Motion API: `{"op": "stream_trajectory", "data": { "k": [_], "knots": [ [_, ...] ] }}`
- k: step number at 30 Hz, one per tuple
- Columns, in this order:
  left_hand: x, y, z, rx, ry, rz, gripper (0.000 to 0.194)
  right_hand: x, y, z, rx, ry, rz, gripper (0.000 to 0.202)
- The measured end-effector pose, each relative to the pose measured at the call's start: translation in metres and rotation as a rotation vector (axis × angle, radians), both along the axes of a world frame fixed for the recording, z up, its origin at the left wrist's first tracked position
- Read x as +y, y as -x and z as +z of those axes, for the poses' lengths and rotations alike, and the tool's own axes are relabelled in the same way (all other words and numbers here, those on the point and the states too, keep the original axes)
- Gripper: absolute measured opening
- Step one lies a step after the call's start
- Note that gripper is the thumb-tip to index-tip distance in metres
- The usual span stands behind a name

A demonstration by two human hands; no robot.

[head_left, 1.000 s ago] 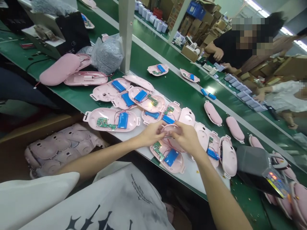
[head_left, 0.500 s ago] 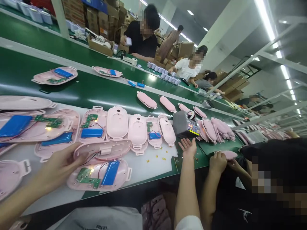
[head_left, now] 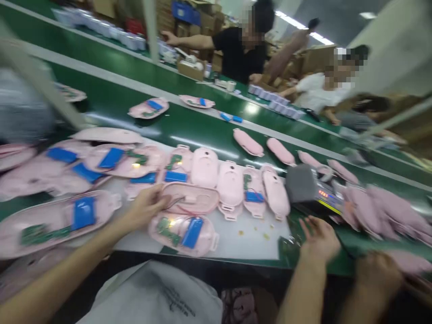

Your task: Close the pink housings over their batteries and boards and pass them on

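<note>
My left hand (head_left: 146, 208) is closed on the left end of a pink plastic shell half (head_left: 207, 198), which is tilted with its inside facing me. Thin wires run from it to a second pink shell half (head_left: 207, 228) lying below, fitted with a green circuit board (head_left: 168, 231) and a blue battery pack (head_left: 192, 232). My right hand (head_left: 320, 238) is raised with curled fingers apart, just below a grey tape dispenser (head_left: 301, 183) with lit red digits. Nothing shows in its blurred fingers, and it looks clear of the dispenser.
Several pink shells (head_left: 231, 182) line the white mat (head_left: 232, 238), where small yellow pieces (head_left: 266, 236) lie. More shells (head_left: 361, 207) are piled at right, near a co-worker's blurred hand (head_left: 378, 274). Behind runs a green conveyor belt (head_left: 202, 130) carrying shells. People work across it.
The view has swung left, so the scene sits further right. My right hand has turned from an open upturned palm to curled fingers beside the dispenser. My left hand still holds the shell half.
</note>
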State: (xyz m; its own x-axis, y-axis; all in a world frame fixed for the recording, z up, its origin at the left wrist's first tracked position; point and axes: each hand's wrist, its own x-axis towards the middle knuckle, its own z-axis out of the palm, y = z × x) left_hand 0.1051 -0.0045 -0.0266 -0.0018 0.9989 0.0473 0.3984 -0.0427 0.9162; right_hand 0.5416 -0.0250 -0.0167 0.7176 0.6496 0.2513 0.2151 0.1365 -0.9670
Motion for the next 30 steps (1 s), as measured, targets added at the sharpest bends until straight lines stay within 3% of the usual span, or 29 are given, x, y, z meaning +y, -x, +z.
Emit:
{"op": "stream_trajectory", "data": {
  "k": [2, 3, 7, 9, 11, 15, 20, 23, 25, 27, 30],
  "knots": [
    [0.001, 0.003, -0.003, -0.085, 0.039, -0.1, 0.026, 0.005, 0.056, 0.011, -0.04, -0.068, 0.114, 0.024],
    [0.001, 0.005, -0.005, -0.126, 0.056, -0.123, 0.023, 0.009, 0.088, 0.02, -0.139, -0.102, 0.248, 0.019],
    [-0.004, 0.009, -0.017, -0.275, 0.073, -0.128, 0.019, 0.036, 0.211, 0.048, -0.726, -0.116, 1.014, 0.017],
    [-0.008, 0.01, -0.02, -0.308, 0.069, -0.132, 0.02, 0.053, 0.25, 0.048, -0.92, -0.059, 1.253, 0.021],
    [-0.011, 0.01, -0.024, -0.305, 0.049, -0.126, 0.019, 0.066, 0.269, 0.04, -1.062, 0.005, 1.369, 0.024],
    [-0.013, 0.012, -0.029, -0.339, -0.015, -0.122, 0.023, 0.07, 0.275, 0.022, -1.21, 0.016, 1.364, 0.021],
    [-0.015, 0.014, -0.033, -0.365, -0.047, -0.14, 0.024, 0.055, 0.282, 0.016, -1.295, -0.05, 1.136, 0.019],
    [-0.018, 0.014, -0.034, -0.34, -0.062, -0.129, 0.022, 0.056, 0.285, 0.023, -1.27, 0.154, 0.923, 0.028],
    [-0.021, 0.015, -0.033, -0.308, -0.06, -0.104, 0.021, 0.061, 0.283, 0.032, -1.189, 0.348, 0.857, 0.035],
    [-0.023, 0.015, -0.032, -0.293, -0.054, -0.072, 0.023, 0.067, 0.278, 0.04, -1.054, 0.438, 0.951, 0.028],
    [-0.025, 0.016, -0.03, -0.273, -0.072, -0.104, 0.022, 0.068, 0.272, 0.046, -0.904, 0.351, 1.14, 0.013]
  ]
}}
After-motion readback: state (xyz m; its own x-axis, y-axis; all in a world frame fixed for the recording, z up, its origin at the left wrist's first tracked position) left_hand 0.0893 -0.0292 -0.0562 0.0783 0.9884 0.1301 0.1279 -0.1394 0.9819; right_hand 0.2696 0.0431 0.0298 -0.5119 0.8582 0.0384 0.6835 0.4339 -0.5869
